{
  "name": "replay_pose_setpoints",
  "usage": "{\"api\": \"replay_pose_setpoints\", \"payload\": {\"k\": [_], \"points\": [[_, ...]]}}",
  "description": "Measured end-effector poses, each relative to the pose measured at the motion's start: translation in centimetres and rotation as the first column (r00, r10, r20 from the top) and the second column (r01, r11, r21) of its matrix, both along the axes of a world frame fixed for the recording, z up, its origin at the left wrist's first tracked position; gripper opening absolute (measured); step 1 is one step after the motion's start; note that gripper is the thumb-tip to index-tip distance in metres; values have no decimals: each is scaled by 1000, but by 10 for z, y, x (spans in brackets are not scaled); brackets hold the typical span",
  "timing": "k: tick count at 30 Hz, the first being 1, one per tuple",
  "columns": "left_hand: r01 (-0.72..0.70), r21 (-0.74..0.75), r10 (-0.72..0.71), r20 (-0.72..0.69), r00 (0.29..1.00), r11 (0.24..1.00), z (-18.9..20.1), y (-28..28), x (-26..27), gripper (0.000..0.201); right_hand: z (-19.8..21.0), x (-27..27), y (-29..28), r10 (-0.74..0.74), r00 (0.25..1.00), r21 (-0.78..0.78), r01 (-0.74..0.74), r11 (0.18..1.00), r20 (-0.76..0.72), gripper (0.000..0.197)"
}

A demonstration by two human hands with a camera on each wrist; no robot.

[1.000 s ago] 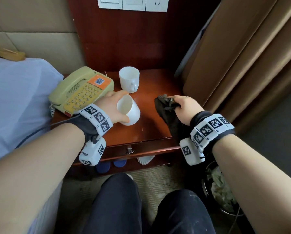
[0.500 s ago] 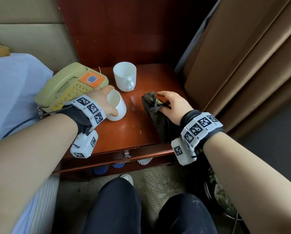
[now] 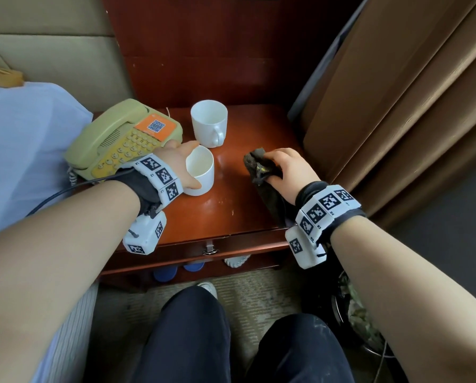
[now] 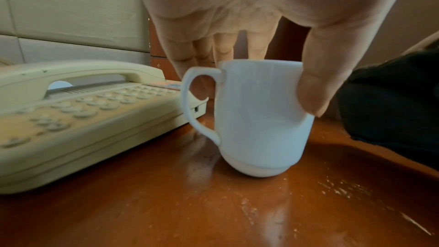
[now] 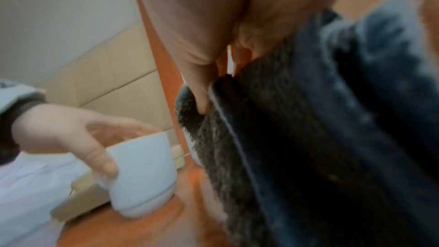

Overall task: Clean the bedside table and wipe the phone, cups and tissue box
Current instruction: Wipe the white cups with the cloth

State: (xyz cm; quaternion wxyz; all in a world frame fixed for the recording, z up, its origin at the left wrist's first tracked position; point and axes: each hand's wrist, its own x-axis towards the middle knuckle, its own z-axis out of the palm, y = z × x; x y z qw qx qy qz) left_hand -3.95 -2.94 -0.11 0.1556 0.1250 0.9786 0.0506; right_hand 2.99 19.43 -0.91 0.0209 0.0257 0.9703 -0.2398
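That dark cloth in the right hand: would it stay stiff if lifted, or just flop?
The dark cloth would probably flop: it bunches under the right hand and its tail drapes over the edge of the bedside table. Its fuzzy pile, seen from the right wrist, suggests it is light and grips rather than slides. It looks unlikely to roll or break.

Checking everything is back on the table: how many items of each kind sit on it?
White cups: 2, one standing free, one held by the left hand
Phone: 1
Dark cloth, in the right hand: 1
Total: 4
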Motion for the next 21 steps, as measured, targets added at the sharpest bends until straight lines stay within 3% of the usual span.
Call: {"api": "replay_pose_setpoints", "payload": {"k": [3, 7, 14, 17, 21], "points": [[8, 6, -8, -11, 1000, 1000, -1, -1, 0, 89, -14, -4, -17, 79, 996, 70, -82, 994, 41, 49], [13, 16, -12, -10, 1000, 1000, -4, -3, -1, 89, -37, -2, -46, 258, 934, 159, -302, 940, 246, 52], [7, 30, -7, -1, 1000, 1000, -4, -2, 5, 87, -26, 4, -50, 325, 843, 309, -475, 824, 429, 63], [13, 61, -12, -18, 1000, 998, 4, -3, 14, 86, -7, 12, -48, 282, 864, 321, -431, 843, 418, 65], [55, 144, -43, -87, 995, 988, 33, -5, 33, 80, 33, 30, -36, 228, 945, 317, -297, 901, 236, 60]]}}
